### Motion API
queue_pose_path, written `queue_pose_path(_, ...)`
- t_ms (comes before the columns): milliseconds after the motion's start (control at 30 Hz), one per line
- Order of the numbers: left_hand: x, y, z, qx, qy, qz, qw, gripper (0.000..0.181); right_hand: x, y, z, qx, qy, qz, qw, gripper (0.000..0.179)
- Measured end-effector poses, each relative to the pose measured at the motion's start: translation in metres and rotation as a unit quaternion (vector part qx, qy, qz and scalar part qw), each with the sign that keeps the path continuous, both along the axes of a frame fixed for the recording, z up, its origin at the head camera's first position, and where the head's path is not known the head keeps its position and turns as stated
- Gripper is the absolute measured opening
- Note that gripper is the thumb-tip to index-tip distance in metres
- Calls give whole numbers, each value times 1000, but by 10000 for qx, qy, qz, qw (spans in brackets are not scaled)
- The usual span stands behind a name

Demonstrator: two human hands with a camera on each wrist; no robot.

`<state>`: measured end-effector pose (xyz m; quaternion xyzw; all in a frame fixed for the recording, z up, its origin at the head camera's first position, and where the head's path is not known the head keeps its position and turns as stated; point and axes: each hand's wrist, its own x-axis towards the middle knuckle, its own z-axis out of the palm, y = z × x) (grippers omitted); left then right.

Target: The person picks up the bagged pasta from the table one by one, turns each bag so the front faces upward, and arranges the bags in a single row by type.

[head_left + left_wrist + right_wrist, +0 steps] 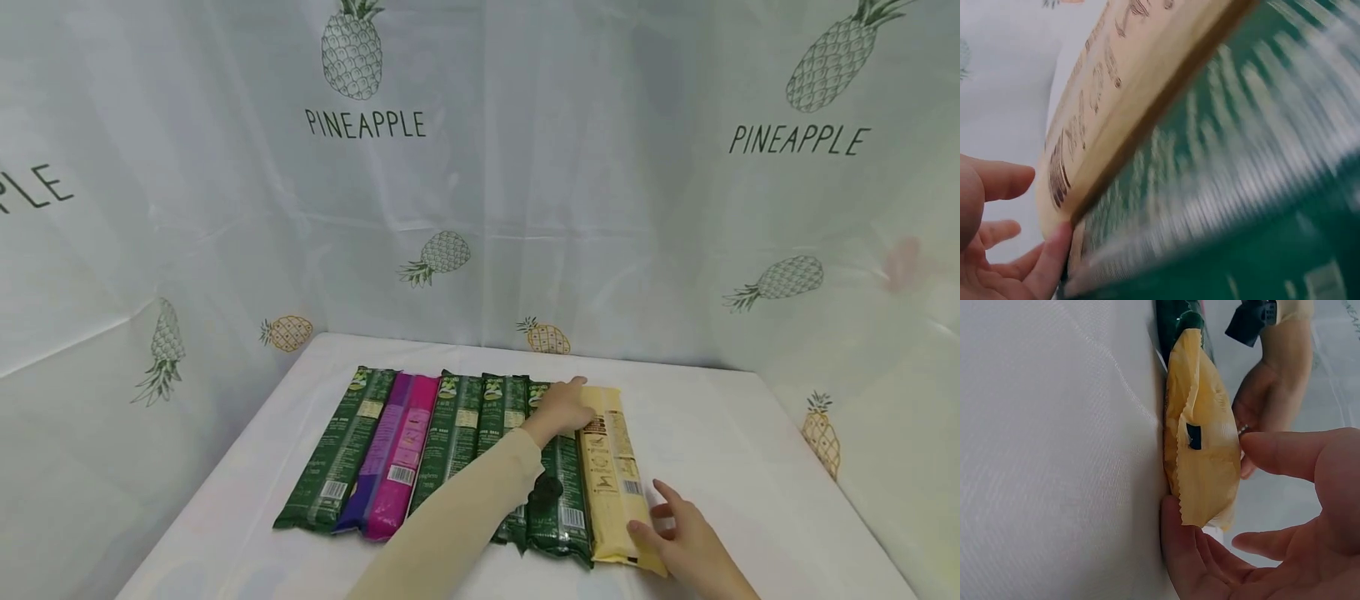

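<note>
A long yellow pack [609,492] lies at the right end of a row of packs on the white table. My left hand [564,407] reaches over the row to its far end. In the left wrist view, a fingertip touches the yellow pack [1094,119] beside a green spaghetti pack [1166,206], and the other fingers are spread. At the near right corner my right hand [690,537] holds the yellow pack between thumb and fingers. The right wrist view shows its thumb [1272,450] on the upper face and fingers at the side edge of the crimped end.
Several green spaghetti packs [330,467] and a pink-and-purple pack [401,467] lie side by side to the left. A pineapple-print curtain [600,208] hangs behind and beside the table [720,433]. A dark wrist device [546,490] sits on the left sleeve.
</note>
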<state>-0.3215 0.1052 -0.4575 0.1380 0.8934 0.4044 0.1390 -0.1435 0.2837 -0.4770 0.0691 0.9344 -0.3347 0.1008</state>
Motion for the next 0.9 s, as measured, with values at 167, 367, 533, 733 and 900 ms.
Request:
queue_pose_path(167,7,11,3,-1280,715,-2,9892,53,1,-2,-2,-410,-120,-5,9991,97)
queue_pose_path(367,10,17,3,-2138,1144,-160,9700,43,-3,-4,-2,-977,-267,-209,9946,94)
queue_pose_path(533,10,19,1,-1955,1233,-143,9728,37,-4,-1,-1,-1729,-529,-484,9823,91)
queue_pose_path(733,8,25,-4,-2342,1559,-375,9589,46,0,-2,5,-2423,-325,-413,9688,82)
queue_pose_path(900,11,23,-2,-1702,1397,-276,9751,48,2,-4,5,-2697,-208,-315,9622,82)
